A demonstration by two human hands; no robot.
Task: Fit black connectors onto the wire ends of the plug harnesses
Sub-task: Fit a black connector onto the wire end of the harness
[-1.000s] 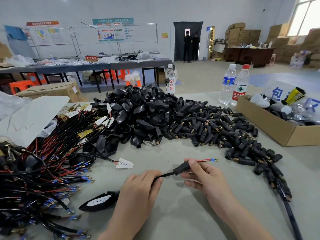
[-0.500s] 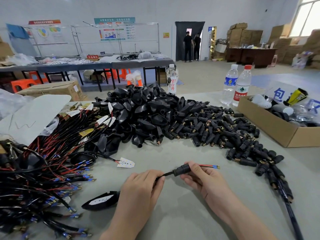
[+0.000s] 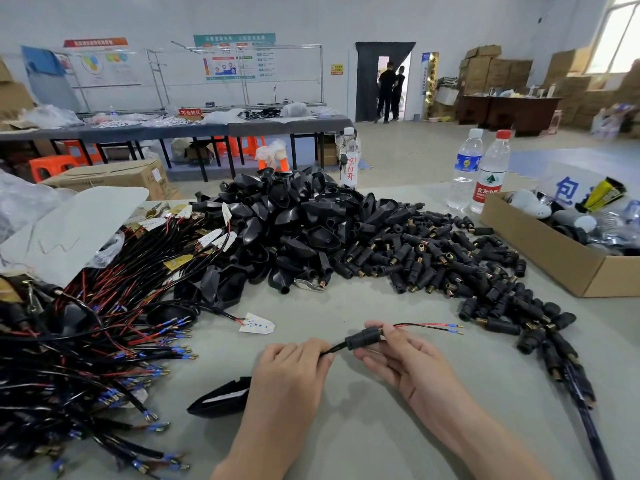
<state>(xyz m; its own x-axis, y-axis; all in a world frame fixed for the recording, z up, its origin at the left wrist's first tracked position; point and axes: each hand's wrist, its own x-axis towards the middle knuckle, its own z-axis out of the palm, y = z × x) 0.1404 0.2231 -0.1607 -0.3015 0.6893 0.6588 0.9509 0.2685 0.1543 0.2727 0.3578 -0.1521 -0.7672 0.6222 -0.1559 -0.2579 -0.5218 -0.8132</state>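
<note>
Just in front of the heap of loose connectors (image 3: 433,258), low over the table (image 3: 346,427), both hands work on one harness. The left hand (image 3: 294,368) has its grip pinched on the black cable (image 3: 334,349), and the right hand (image 3: 408,358) has its grip pinched round the connector (image 3: 363,337), thumb on top and fingers underneath. Compared with a second ago, the red and black wire ends (image 3: 446,326) stick out noticeably further past the connector, pointing toward the near right edge of the heap, and the stretch of bare cable between the connector and the left hand is shorter. The connector itself sits at much the same spot in front of the heap, so the cable appears to have been fed through it. For the task this suggests the connector is threaded over the wire ends and is now riding on the cable, though whether it has reached its final seat cannot be told from here. The harness's black shell (image 3: 221,398) lies on the table nearer the person than the heap, partly hidden by the left wrist. The tangle of harnesses (image 3: 86,341) to the left of the heap shows many blue-tipped ends without connectors, so a lot of the job seems to remain.
</note>
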